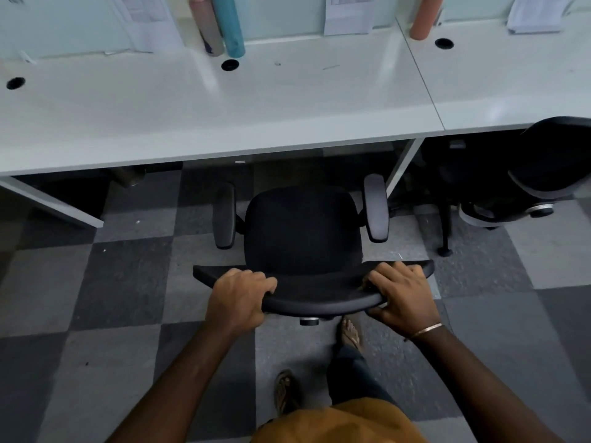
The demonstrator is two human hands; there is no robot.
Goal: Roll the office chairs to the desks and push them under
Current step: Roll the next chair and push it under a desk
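A black office chair with grey armrests stands on the checkered carpet, facing the long white desk. Its seat front sits just short of the desk's front edge. My left hand grips the left part of the chair's curved backrest top, fingers curled over it. My right hand grips the right part of the same backrest, thumb underneath. Both arms reach forward from below.
A second black chair sits tucked under the neighbouring desk at right. White desk legs flank the opening, another leg panel at left. Rolled tubes and papers lean at the back of the desk. My feet are behind the chair.
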